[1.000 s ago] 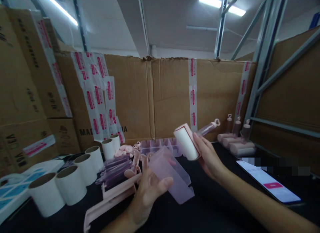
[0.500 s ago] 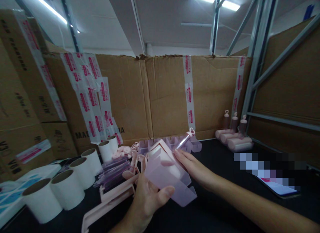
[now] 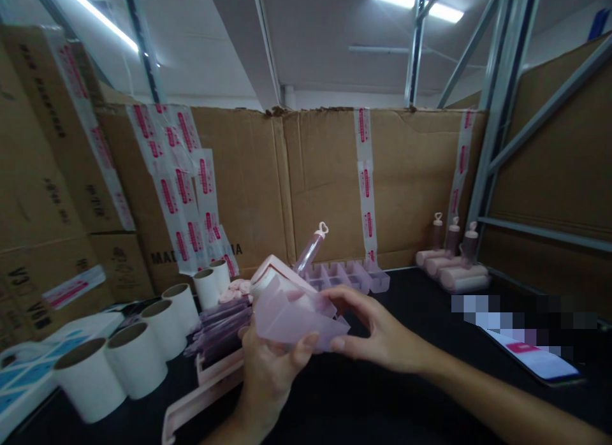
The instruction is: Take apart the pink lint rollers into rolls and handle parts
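Observation:
A translucent purple plastic piece (image 3: pixel 291 320) is held in front of me, over a pink and white holder (image 3: pixel 277 273). A clear tube with a pink looped cap (image 3: pixel 310 250) sticks up from behind the holder. My left hand (image 3: pixel 275 362) wraps round the piece from below left, thumb on its near face. My right hand (image 3: pixel 368 324) grips its right end between thumb and fingers. Behind the hands sits a row of purple compartments (image 3: pixel 344 276).
White rolls (image 3: pixel 90 381) line the left side, beside purple strips (image 3: pixel 220 324), pink round parts (image 3: pixel 234 291) and a long pink frame (image 3: pixel 205 394). Pink assemblies with upright tubes (image 3: pixel 452 269) stand at right; a phone (image 3: pixel 540 359) lies nearer. Cardboard (image 3: pixel 320 183) forms the back wall.
The held assembly has moved left and turned, its tube now farther left. My right hand has shifted from beside the tube down to the right end of the purple piece.

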### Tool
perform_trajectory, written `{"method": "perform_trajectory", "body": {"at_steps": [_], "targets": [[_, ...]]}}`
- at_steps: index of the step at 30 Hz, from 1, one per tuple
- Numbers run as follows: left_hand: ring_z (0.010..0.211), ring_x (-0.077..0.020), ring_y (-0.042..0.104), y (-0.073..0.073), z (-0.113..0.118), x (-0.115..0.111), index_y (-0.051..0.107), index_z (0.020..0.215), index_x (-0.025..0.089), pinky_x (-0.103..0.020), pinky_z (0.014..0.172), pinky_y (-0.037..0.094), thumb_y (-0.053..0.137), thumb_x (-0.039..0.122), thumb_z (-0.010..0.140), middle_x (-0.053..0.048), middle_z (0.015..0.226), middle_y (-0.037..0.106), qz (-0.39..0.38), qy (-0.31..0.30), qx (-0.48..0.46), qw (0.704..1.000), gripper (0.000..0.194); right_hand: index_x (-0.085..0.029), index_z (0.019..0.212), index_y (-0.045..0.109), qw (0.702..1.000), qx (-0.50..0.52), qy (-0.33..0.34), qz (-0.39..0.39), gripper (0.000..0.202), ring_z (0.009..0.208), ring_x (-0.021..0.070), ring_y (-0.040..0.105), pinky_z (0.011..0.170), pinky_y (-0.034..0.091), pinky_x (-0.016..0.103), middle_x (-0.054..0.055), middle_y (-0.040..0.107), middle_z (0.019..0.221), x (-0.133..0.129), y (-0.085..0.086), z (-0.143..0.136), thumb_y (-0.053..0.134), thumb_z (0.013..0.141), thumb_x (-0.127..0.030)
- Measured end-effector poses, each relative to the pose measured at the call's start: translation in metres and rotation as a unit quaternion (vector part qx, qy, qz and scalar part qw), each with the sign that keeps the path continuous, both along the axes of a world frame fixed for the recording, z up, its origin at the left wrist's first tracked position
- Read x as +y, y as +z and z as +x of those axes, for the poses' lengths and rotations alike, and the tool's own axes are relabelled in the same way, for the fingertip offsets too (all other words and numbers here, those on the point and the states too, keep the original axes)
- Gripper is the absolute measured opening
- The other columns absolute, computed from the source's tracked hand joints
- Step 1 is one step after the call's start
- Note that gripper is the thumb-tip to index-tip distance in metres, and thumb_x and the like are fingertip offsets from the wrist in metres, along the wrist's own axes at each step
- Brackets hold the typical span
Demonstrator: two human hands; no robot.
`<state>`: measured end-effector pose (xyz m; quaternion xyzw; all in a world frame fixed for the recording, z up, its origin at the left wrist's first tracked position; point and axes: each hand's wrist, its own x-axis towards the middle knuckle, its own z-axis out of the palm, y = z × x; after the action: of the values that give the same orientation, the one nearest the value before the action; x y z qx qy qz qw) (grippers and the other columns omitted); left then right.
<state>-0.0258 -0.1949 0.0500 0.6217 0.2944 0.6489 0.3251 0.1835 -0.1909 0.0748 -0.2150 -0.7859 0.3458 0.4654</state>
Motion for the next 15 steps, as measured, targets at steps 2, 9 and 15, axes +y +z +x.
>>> {"method": "perform_trajectory", "body": {"at_steps": [2,9,15], "targets": [[0.09,-0.0266,0.074,0.001,0.0,0.0,0.063,0.119,0.013,-0.032,0.079,0.061,0.082,0.05,0.072,-0.014,0.106,0.075,0.007,0.015,0.019,1.0,0.063,-0.024,0.126,0.059,1.0,0.015,0.004,-0.008,0.048,0.1,0.0222,0.055,0.089,0.045,0.036,0.005,0.06,0.11,0.001,-0.002,-0.001,0.078,0.085,-0.041],[0.092,-0.0258,0.071,0.005,0.002,0.003,0.071,0.105,0.014,-0.03,0.077,0.061,0.083,0.054,0.071,-0.01,0.106,0.072,0.01,0.054,-0.014,0.998,0.054,-0.023,0.117,0.057,0.993,0.115,-0.037,0.015,0.043,0.104,0.023,0.058,0.092,0.048,0.034,0.007,0.059,0.11,0.004,0.002,0.004,0.078,0.084,-0.04],[0.09,-0.0182,0.073,0.015,0.01,0.0,0.07,0.108,0.017,-0.024,0.078,0.061,0.076,0.034,0.085,-0.004,0.106,0.071,-0.039,0.085,-0.051,0.994,0.029,-0.021,0.125,0.046,0.87,0.141,-0.463,0.098,0.045,0.107,0.0249,0.064,0.088,0.053,0.035,0.012,0.063,0.119,0.046,0.017,0.05,0.052,0.096,-0.055]]}}
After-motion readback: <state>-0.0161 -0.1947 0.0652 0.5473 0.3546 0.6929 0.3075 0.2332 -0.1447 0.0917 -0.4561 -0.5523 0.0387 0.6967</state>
